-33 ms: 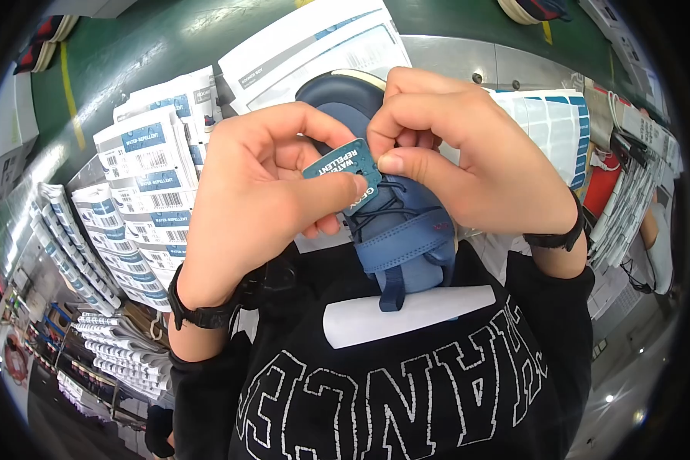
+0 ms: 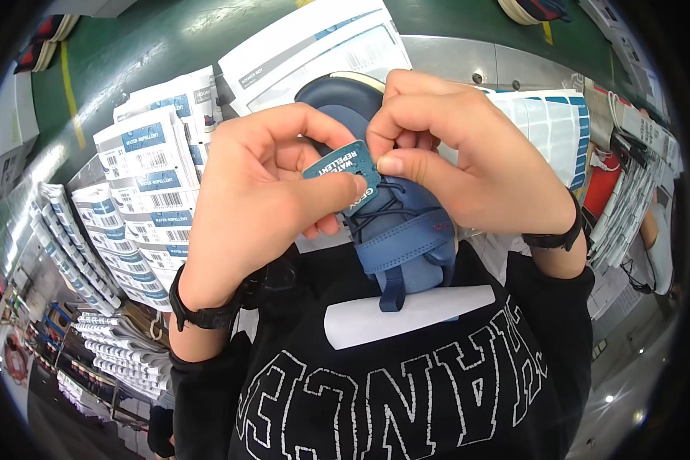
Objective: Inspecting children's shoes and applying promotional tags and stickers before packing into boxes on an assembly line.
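Head view: both hands pinching a teal tag on a blue shoe

Left hand (image 2: 264, 203) is gripping the small teal hang tag (image 2: 343, 173) between thumb and fingers; right hand (image 2: 456, 157) is pinching the tag's right edge, fingers clenched on it. Tag is sitting over the laces of the blue shoe (image 2: 402, 230), which is lying centre, near the chest, toe pointing far. Stacks of white-and-blue printed labels (image 2: 142, 195) are lying left; a white card (image 2: 406, 314) is resting just near of the shoe. Compared with the earlier frame, nothing is differing: same grip, same shoe position.
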`<move>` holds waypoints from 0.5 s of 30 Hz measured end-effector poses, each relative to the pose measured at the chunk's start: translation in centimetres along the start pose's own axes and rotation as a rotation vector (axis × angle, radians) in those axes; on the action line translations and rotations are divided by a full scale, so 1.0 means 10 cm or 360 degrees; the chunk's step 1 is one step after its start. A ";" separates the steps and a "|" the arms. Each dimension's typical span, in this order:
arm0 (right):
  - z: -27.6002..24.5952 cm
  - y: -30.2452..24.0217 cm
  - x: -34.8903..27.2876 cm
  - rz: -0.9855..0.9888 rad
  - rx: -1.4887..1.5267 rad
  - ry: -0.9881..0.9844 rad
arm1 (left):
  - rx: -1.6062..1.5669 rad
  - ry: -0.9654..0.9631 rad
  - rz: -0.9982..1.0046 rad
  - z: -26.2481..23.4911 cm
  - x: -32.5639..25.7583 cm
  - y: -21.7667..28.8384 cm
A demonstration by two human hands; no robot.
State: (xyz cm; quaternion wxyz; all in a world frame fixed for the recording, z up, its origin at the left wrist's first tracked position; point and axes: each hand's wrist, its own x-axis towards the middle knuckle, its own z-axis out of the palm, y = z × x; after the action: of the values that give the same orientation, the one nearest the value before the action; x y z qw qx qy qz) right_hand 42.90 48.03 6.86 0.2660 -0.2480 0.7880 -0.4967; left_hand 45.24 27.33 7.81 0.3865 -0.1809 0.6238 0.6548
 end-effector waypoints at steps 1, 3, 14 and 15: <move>0.01 -0.01 -0.01 0.0065 0.0071 -0.0012 | -0.0001 0.0002 0.0001 0.01 -0.01 0.00; 0.01 -0.04 -0.01 0.0116 0.0073 -0.0020 | 0.0017 0.0065 -0.0015 0.03 -0.03 0.00; 0.02 -0.09 -0.04 0.0191 0.0089 0.0000 | 0.0227 0.0016 0.0079 0.03 -0.03 -0.06; 0.02 -0.09 -0.05 0.0198 0.0095 0.0007 | 0.0254 0.0064 0.0160 0.05 -0.05 -0.08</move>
State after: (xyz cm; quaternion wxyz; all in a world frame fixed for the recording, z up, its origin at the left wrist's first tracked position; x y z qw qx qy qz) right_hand 43.49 47.92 7.69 0.3020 -0.1894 0.7873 -0.5030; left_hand 46.29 27.56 7.73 0.3537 -0.1311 0.6898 0.6180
